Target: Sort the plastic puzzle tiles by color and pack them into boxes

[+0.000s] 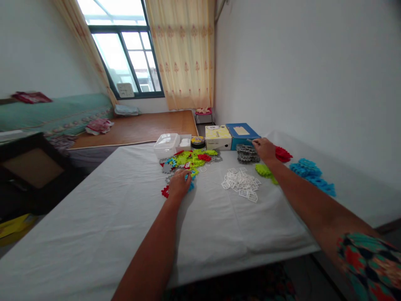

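Gray piece point(249, 141) in right hand point(265, 149) near gray stack point(247, 155)

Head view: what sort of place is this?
Probably a bedroom in a home: a wide, low bed-like platform with a brown surface, a long patterned curtain beside the window.
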Available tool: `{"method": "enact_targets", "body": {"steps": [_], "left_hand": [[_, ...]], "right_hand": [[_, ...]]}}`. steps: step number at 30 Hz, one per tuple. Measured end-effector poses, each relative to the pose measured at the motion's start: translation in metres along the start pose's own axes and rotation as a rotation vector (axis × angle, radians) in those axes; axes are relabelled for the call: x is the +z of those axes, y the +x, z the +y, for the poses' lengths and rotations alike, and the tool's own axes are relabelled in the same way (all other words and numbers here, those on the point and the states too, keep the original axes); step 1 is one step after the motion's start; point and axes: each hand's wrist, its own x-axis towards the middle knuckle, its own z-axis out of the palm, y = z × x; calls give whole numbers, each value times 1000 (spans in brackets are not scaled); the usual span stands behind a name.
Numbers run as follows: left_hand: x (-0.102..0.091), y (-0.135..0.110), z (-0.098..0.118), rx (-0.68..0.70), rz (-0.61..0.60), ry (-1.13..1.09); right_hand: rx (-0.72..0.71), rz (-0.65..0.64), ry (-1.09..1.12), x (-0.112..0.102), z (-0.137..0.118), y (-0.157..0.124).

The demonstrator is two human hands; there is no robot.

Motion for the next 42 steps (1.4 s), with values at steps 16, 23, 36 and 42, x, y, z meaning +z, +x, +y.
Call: {"method": "enact_targets", "body": {"steps": [16, 23, 36, 42], "left_hand": [[-20, 0, -42, -484, 90, 139], [-2, -2, -31, -373, -117, 97], [-1, 3, -30, -294, -108, -657], [-9, 2, -18, -299, -101, -983]], "right_hand": [[-656, -481, 380, -21, -169, -160], [-577, -500, 477, -4, -157, -163], [-548, -516, 591, -1, -151, -164], [-434, -516, 638, -8, -156, -162]]}}
